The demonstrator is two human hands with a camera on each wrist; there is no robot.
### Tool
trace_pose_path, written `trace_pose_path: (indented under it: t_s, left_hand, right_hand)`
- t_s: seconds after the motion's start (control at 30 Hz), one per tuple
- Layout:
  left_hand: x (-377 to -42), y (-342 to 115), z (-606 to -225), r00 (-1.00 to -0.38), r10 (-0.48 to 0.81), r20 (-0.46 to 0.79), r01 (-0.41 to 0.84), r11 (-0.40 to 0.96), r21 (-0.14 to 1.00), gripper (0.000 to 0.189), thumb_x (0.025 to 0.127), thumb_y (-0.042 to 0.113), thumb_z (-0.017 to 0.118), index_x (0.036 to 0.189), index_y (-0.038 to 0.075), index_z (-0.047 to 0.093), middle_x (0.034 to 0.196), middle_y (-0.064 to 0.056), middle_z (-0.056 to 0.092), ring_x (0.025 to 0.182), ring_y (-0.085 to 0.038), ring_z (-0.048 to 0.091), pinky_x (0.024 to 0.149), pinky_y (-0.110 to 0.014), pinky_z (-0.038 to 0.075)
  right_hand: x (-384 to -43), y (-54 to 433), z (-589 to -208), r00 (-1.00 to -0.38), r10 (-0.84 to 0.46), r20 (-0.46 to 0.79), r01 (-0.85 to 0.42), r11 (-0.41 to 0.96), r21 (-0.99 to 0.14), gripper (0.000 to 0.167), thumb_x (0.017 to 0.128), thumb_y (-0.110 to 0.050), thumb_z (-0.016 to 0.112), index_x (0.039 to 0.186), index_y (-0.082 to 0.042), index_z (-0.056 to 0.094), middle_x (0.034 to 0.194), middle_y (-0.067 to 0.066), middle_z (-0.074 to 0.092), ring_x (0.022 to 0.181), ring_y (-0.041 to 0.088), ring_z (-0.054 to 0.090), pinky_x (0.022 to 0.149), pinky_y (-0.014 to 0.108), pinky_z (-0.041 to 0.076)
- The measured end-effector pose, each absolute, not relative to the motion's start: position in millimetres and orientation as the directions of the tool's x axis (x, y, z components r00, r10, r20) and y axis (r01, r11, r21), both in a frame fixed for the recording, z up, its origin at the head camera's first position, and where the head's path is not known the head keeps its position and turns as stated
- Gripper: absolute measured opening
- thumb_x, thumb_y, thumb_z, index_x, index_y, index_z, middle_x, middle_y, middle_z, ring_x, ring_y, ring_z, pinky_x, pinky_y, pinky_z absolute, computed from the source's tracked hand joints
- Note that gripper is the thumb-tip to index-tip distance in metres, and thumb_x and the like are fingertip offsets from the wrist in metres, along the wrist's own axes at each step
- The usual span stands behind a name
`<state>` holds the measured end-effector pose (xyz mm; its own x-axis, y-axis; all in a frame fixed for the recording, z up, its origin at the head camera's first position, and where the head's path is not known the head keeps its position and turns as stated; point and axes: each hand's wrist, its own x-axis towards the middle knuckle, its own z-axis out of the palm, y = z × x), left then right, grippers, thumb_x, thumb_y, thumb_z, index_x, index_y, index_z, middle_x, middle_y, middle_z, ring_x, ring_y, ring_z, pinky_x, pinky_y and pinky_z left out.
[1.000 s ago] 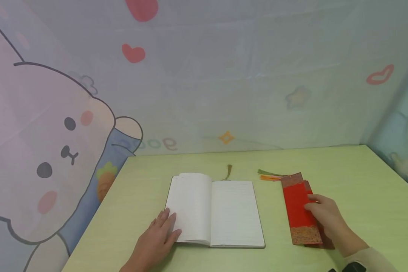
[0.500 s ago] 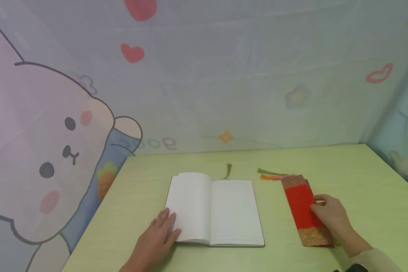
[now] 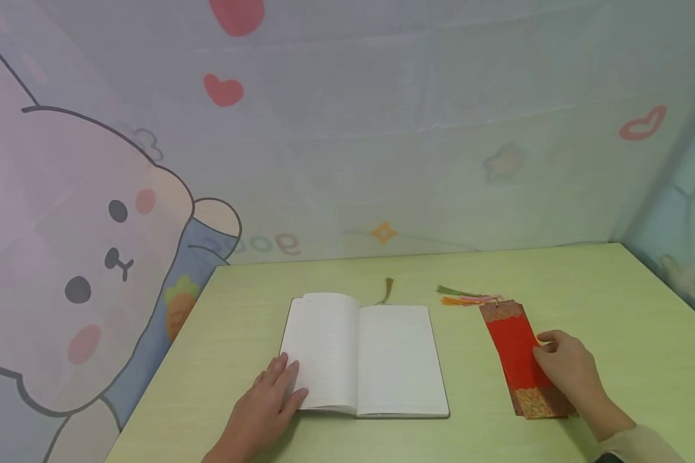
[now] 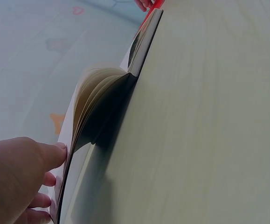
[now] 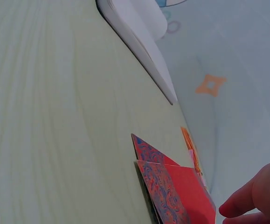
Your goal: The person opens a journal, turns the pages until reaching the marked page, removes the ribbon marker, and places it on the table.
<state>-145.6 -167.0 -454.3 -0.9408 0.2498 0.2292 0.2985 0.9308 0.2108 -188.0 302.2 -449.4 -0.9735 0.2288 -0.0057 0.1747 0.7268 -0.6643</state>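
A notebook (image 3: 402,363) with lined white pages lies open on the table. My left hand (image 3: 263,405) rests on its left page, fingers fairly straight and thumb flat at the lower edge. In the left wrist view that side of the notebook (image 4: 104,91) arches up. At the right, several red bookmarks (image 3: 518,350) with gold patterned ends overlap in a slightly fanned stack. My right hand (image 3: 567,370) holds the stack by its right edge between thumb and forefinger; the other fingers are hidden. In the right wrist view the bookmarks (image 5: 190,186) are partly cut off.
Green, orange and pink tassels (image 3: 463,299) trail left from the bookmarks' far end. A brown tassel (image 3: 388,290) pokes out above the notebook. The pale yellow-green table (image 3: 324,444) ends at a printed cloth backdrop (image 3: 353,161).
My right hand has shifted a little to the right, and the bookmarks have slid with it, their lower ends now more overlapped. The left hand and notebook have stayed in place.
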Motion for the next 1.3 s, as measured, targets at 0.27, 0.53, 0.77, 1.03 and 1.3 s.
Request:
trace_pose_path:
  t_s: [0.27, 0.53, 0.77, 1.03, 1.3]
  left_hand:
    - [-146, -168, -456, -0.935, 0.257, 0.244, 0.31, 0.926, 0.215, 0.051, 0.09, 0.036, 0.059, 0.128, 0.003, 0.055, 0.136, -0.017, 0.046, 0.128, -0.03, 0.041, 0.101, -0.047, 0.036]
    - [-146, -168, -457, -0.931, 0.262, 0.255, 0.317, 0.925, 0.207, 0.05, 0.09, 0.036, 0.059, 0.127, 0.003, 0.055, 0.136, -0.017, 0.047, 0.127, -0.029, 0.042, 0.1, -0.047, 0.036]
    - [-145, -169, -457, -0.931, 0.262, 0.255, 0.318, 0.924, 0.211, 0.05, 0.089, 0.035, 0.06, 0.127, 0.002, 0.055, 0.135, -0.017, 0.048, 0.127, -0.03, 0.042, 0.1, -0.047, 0.037]
    - [-146, -170, -459, -0.928, 0.261, 0.265, 0.319, 0.925, 0.206, 0.05, 0.09, 0.035, 0.06, 0.127, 0.003, 0.055, 0.135, -0.016, 0.048, 0.126, -0.03, 0.043, 0.099, -0.046, 0.038]
    - [-146, -170, -458, -0.928, 0.266, 0.26, 0.322, 0.925, 0.203, 0.049, 0.091, 0.036, 0.058, 0.127, 0.003, 0.055, 0.135, -0.017, 0.048, 0.126, -0.03, 0.043, 0.099, -0.046, 0.038]
  right_hand:
    - [-184, 298, -448, -0.983, 0.165, 0.076, 0.084, 0.783, -0.616, 0.035, 0.086, -0.008, 0.051, 0.112, 0.015, 0.052, 0.095, 0.029, 0.058, 0.081, 0.036, 0.057, 0.063, 0.045, 0.051]
    - [-183, 285, -451, -0.97, 0.046, 0.238, -0.104, 0.81, -0.578, 0.033, 0.087, -0.01, 0.06, 0.112, 0.012, 0.055, 0.103, 0.028, 0.057, 0.089, 0.037, 0.055, 0.072, 0.05, 0.05]
    - [-185, 275, -452, -0.96, -0.048, 0.276, -0.203, 0.8, -0.565, 0.039, 0.089, -0.018, 0.062, 0.118, 0.006, 0.055, 0.112, 0.023, 0.057, 0.101, 0.038, 0.052, 0.083, 0.055, 0.045]
    - [-181, 258, -454, -0.92, -0.207, 0.332, -0.369, 0.744, -0.557, 0.044, 0.089, -0.031, 0.063, 0.12, 0.001, 0.057, 0.118, 0.014, 0.057, 0.11, 0.033, 0.05, 0.089, 0.053, 0.042]
    - [-182, 237, -459, -0.887, -0.314, 0.339, -0.456, 0.718, -0.526, 0.047, 0.087, -0.038, 0.064, 0.124, -0.009, 0.056, 0.121, 0.003, 0.055, 0.113, 0.025, 0.048, 0.089, 0.049, 0.045]
